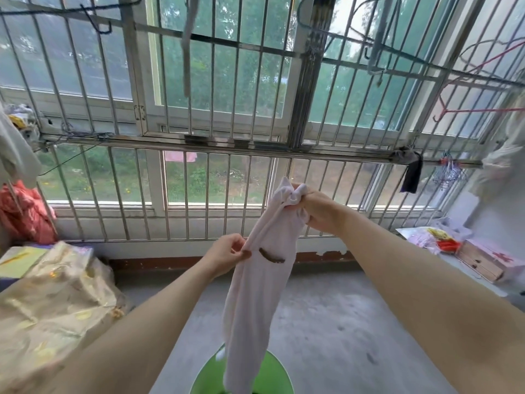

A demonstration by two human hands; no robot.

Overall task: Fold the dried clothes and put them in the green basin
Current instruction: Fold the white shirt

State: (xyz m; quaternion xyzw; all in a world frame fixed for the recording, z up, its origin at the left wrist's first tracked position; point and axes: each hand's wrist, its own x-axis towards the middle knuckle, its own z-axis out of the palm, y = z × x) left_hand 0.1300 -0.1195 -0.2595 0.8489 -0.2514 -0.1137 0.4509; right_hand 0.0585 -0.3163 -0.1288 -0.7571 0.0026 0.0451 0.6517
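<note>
A long pale pink-white garment [255, 302] with a small dark curved mark hangs straight down in front of me. My right hand [315, 211] grips its bunched top end, high and to the right. My left hand [227, 253] pinches the garment's left edge lower down, beside the dark mark. The garment's bottom end dangles over the green basin [277, 373], which stands on the concrete floor at the bottom of the view and is partly hidden by the cloth.
A barred window [227, 137] fills the wall ahead, with empty hangers [468, 109] and a grey cloth strip [189, 44] hung on it. A cream sheet-covered heap [56, 308] and red cloth [25, 214] stand left. A ledge with a box [480, 261] is at right.
</note>
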